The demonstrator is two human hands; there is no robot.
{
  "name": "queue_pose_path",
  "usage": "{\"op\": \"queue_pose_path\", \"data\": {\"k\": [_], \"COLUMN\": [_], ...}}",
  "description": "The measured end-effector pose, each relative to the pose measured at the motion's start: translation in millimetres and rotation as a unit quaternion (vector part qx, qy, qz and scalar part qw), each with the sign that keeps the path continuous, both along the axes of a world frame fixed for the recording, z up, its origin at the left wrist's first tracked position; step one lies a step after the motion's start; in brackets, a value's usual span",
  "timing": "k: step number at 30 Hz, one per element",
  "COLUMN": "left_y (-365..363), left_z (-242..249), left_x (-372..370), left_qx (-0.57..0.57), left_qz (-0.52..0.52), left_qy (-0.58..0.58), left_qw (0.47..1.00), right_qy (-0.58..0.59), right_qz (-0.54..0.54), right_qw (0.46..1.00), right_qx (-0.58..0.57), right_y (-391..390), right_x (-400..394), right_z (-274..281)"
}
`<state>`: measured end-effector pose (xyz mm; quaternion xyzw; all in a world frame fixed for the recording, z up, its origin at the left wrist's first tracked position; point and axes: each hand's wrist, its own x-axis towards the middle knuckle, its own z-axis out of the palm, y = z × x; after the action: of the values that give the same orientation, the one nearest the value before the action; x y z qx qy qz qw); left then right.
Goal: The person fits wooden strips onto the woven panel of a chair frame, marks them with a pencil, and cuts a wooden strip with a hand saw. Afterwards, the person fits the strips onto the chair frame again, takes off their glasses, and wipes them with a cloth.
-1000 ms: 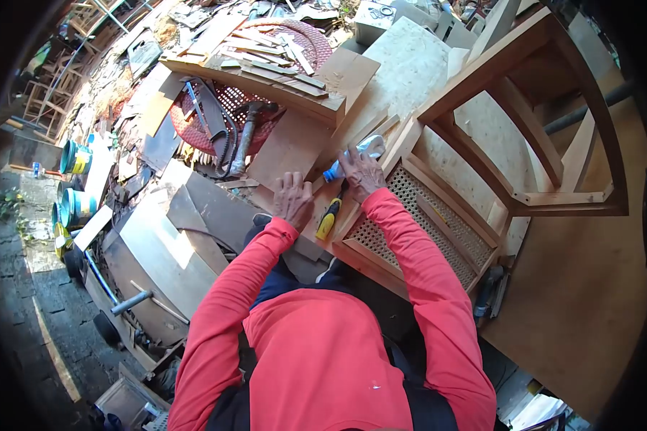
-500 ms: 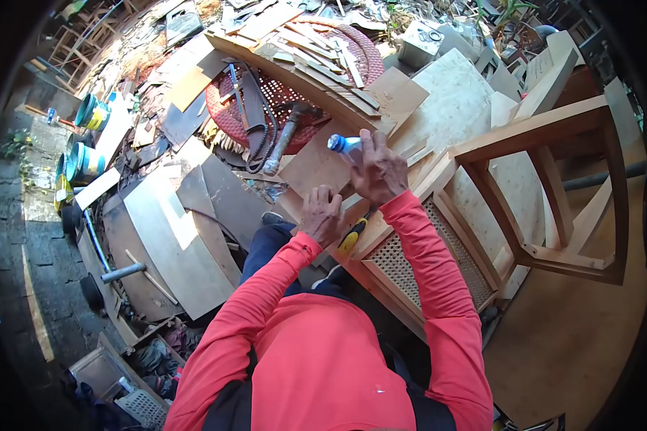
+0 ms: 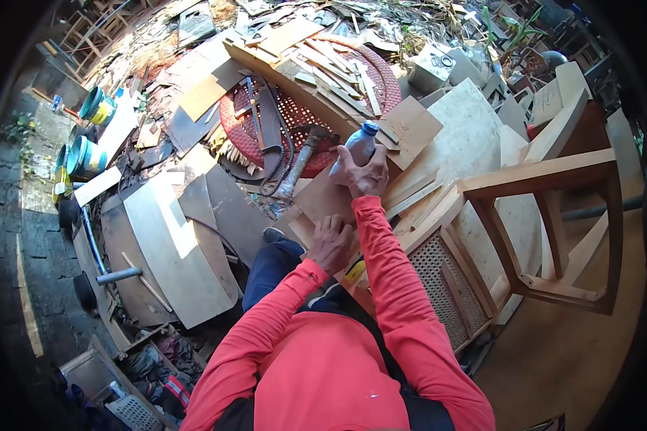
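While I watch remotely, the left hand curls near the left end of the caned frame, its hold unclear to me; farther out, the right hand's fingers wrap the bottle, long axis slanting outward, cap leading; beyond lies a red woven disc.

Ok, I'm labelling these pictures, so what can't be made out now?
All in the head view:
Clear, blue-capped plastic bottle: middle hidden by the right hand.
Yellow-and-black object: type unclear, partly hidden by the coral-red cloth right sleeve.
Pale woven panel: partly hidden by that sleeve.
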<state>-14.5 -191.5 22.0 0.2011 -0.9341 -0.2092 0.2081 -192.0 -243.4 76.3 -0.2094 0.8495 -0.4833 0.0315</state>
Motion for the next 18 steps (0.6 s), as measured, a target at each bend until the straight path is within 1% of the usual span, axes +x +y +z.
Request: {"op": "queue_pose_path", "data": {"k": [2,3,6,7,9,13,18], "left_y": [1,2,0,1,0,0,-2], "left_z": [0,0,-1,-2,-2,-3,1], "left_x": [0,0,-1,-1,0,-1,2], "left_qx": [-0.005,-0.012,-0.007,0.0,0.003,0.001,-0.008], "left_qz": [0.003,0.004,0.001,0.001,-0.003,-0.005,-0.01], "left_qy": [0.014,0.015,0.006,-0.001,-0.002,-0.01,-0.018], "left_qw": [1.0,1.0,1.0,1.0,1.0,1.0,1.0], "right_qy": [-0.006,-0.067,-0.057,-0.105,-0.131,-0.226,-0.239], "right_qz": [-0.041,-0.03,-0.016,0.002,0.024,0.045,0.103], "right_qw": [0.999,0.997,0.997,0.992,0.987,0.963,0.942], "right_qx": [-0.012,-0.002,-0.047,-0.067,-0.09,-0.142,-0.214], "right_y": [-2,1,-6,-8,-10,-3,7], "right_x": [11,11,6,-2,-9,-8,-9], "right_z": [-5,-7,-35,-46,-59,-48,-45]}}
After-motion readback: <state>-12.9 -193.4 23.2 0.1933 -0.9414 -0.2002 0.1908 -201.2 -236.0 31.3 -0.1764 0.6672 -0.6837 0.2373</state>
